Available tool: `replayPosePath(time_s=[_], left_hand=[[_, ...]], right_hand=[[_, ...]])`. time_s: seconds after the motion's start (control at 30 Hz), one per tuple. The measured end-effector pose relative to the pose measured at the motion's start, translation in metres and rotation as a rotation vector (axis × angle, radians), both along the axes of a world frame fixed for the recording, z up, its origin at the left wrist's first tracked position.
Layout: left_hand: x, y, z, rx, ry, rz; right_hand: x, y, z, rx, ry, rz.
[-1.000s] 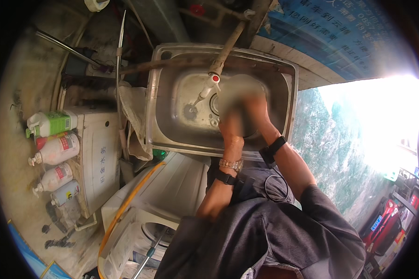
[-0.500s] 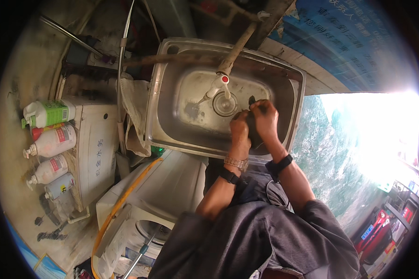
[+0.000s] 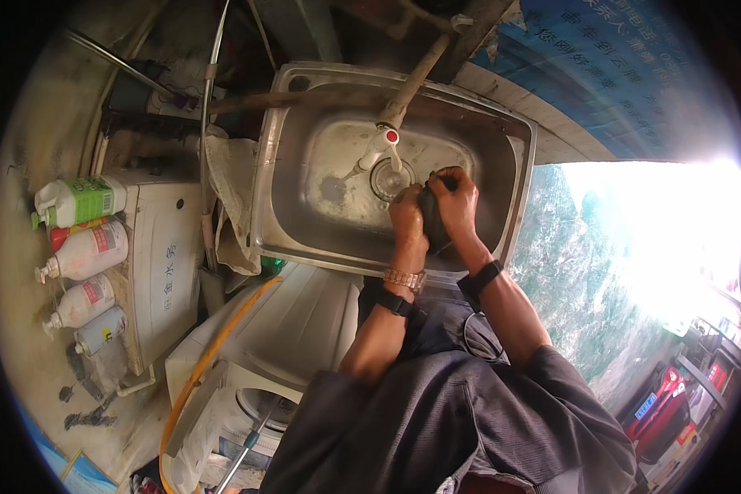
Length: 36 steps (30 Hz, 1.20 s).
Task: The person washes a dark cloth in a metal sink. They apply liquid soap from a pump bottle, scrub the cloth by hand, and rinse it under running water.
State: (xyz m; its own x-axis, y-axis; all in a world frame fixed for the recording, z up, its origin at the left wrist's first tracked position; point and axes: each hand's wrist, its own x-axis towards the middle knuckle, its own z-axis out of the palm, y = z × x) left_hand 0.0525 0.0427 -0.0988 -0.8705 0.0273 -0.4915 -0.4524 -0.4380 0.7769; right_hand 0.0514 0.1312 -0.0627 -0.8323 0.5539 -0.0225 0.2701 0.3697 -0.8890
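My left hand [image 3: 407, 216] and my right hand [image 3: 459, 204] are side by side over the right part of a steel sink [image 3: 292, 210]. Both have their fingers closed on a dark, limp piece of cloth [image 3: 433, 221] that hangs between them; its exact kind I cannot make out. Just beyond my left hand is the round drain [image 3: 384, 183]. Above it stands a white tap [image 3: 379, 148] with a red-dotted knob, apart from both hands. Whether water runs from it does not show clearly.
Several pump bottles [image 3: 90, 251] stand at the left by a white cabinet [image 3: 165, 272]. A whitish washing machine [image 3: 296, 329] sits below the sink's left side, with a yellow hose [image 3: 210, 358] running past it. A green-stained wall panel [image 3: 576, 263] borders the sink's right.
Both hands have shifted slightly; the right fingers have curled inward at the cloth's upper end. The whole view has moved a little, so the sink sits slightly farther left.
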Motion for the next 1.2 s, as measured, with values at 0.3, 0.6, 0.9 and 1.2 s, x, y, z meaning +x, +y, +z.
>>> replayPosePath(time_s=[0.3, 0.6, 0.9, 1.2], left_hand=[[-0.012, -0.030, 0.037, 0.612, -0.223, 0.162], [0.000, -0.024, 0.039, 0.471, -0.223, 0.152], [0.010, -0.028, 0.013, -0.312, 0.366, -0.305], [0.019, -0.009, -0.022, 0.413, -0.308, 0.157]], right_hand=[[0.038, 0.041, -0.019, -0.398, 0.055, 0.467], [0.033, 0.058, -0.019, 0.023, 0.051, 0.639], [0.042, 0.001, 0.055, -0.050, 0.187, 0.823], [-0.018, -0.007, 0.022, -0.082, -0.410, -0.028]])
